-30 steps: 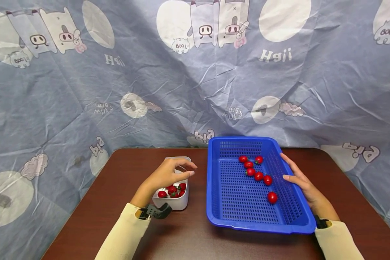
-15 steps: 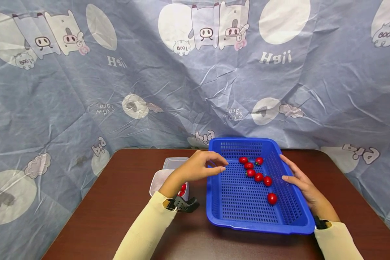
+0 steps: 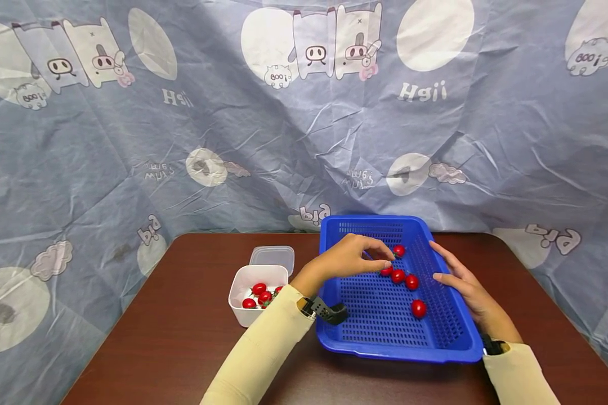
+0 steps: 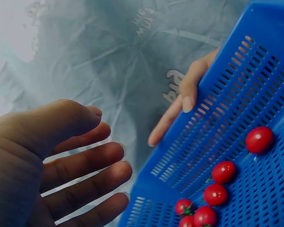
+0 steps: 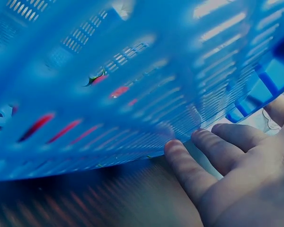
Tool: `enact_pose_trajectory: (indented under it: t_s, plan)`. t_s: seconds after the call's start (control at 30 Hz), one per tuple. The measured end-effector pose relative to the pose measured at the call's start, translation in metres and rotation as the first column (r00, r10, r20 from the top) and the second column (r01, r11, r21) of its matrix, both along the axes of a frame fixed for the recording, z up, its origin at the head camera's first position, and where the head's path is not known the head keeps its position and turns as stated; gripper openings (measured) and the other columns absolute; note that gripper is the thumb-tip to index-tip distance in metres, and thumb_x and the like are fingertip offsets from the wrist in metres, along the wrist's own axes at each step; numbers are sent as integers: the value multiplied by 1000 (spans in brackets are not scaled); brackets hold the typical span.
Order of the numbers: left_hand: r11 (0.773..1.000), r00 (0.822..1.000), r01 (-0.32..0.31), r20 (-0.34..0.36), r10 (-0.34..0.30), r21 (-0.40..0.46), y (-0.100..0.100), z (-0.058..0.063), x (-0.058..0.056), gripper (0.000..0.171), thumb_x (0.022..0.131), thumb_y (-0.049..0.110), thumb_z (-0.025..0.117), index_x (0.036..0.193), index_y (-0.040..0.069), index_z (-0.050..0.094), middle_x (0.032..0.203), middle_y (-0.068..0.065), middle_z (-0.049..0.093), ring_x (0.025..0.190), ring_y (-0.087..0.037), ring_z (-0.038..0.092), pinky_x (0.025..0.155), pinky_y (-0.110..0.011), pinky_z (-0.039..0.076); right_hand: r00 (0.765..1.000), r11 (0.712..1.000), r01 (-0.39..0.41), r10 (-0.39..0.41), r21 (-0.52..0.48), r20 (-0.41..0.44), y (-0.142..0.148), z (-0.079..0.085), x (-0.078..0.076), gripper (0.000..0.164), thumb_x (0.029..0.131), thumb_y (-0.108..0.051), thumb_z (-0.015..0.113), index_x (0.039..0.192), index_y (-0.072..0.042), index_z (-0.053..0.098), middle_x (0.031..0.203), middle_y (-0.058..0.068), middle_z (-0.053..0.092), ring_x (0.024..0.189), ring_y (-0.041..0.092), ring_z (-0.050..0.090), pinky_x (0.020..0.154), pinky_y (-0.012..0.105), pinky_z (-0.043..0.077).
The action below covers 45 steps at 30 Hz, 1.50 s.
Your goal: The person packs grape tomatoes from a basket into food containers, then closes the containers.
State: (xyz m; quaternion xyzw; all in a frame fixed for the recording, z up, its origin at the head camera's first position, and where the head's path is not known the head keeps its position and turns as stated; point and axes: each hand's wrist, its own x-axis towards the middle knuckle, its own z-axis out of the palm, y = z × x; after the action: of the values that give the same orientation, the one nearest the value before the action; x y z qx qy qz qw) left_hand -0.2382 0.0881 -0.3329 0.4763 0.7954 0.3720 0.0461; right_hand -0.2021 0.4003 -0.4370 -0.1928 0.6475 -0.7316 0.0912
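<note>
My left hand (image 3: 352, 257) hovers over the blue basket (image 3: 375, 354), fingers loosely bent and apart from the thumb, holding nothing. Several red cherry tomatoes (image 3: 411, 282) lie on the basket floor; the left hand hides some of them in the head view. One tomato (image 3: 419, 309) sits by itself nearer the front. On the basket's right side, my right hand (image 3: 473, 289) holds the rim, thumb over the edge. Its fingers (image 5: 217, 146) lie along the perforated outer wall in the right wrist view.
Left of the basket stands a white plastic box (image 3: 236, 315) with several cherry tomatoes inside, partly behind the left sleeve. A translucent lid (image 3: 273, 256) is just behind it. A patterned cloth (image 3: 284, 124) hangs behind the brown table (image 3: 172, 315).
My left hand has moved right, from above the white box to over the basket's tomatoes. The right hand stays at the basket rim.
</note>
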Motion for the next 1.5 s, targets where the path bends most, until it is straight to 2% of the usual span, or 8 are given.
enact_pose_trajectory:
  t_s: [0.17,0.37,0.53,0.63,0.8,1.13,1.3,1.5]
  plan:
    - [999,999,13,51,-11,-39,18,-10,-10,17,91,23,68,106,16,71,95,14,67,83,7,59,75,-11,47,998,998,-59,59,-34,6,-3,-5,0,69,100,-2,39,156,-20,5,155,18,5,126,24,50,84,62,46]
    - [993,999,38,20,-36,-111,38,-20,-18,19,90,26,69,107,17,70,92,15,67,83,8,58,76,-9,45,997,996,-78,78,-44,-6,-5,-8,-2,69,100,-1,37,156,-20,3,156,17,5,127,27,50,84,62,46]
    - [986,999,35,-15,-38,-165,55,-27,-21,20,91,26,68,108,16,71,94,13,68,85,7,59,79,-10,44,997,995,-80,81,-58,2,-6,-8,-1,68,100,0,36,156,-20,2,154,17,6,124,31,51,84,61,47]
    - [979,1000,28,-7,-30,-202,64,-32,-22,22,91,28,68,109,15,72,92,15,68,84,8,58,83,-9,40,997,995,-81,81,-66,8,-6,-8,-1,69,100,0,35,156,-20,2,153,18,8,121,31,54,84,61,47]
    - [966,999,42,8,-41,-257,74,-42,-22,24,88,28,71,108,15,72,87,17,67,81,9,58,78,-8,40,996,995,-84,84,-58,-2,-7,-7,0,68,100,-1,34,156,-21,2,154,17,6,117,24,57,82,62,47]
    - [898,998,40,-22,-55,-438,87,-58,-16,29,86,29,74,112,17,69,97,12,66,86,5,57,76,-6,40,993,991,-111,113,-79,20,-3,-1,-1,69,100,-1,35,156,-23,1,156,14,5,125,19,51,88,57,47]
    - [868,998,43,-25,-64,-495,93,-63,-14,32,86,31,74,116,21,67,105,10,66,96,0,57,79,-8,39,995,993,-96,98,-67,29,-1,1,0,69,100,0,35,156,-24,2,156,15,5,127,22,49,88,57,47]
    - [843,995,29,-68,-78,-537,97,-66,-13,36,84,35,75,117,24,66,106,11,65,96,0,56,80,-10,39,995,994,-94,96,-60,22,0,2,1,70,99,0,36,156,-23,2,155,15,3,130,22,46,88,57,47]
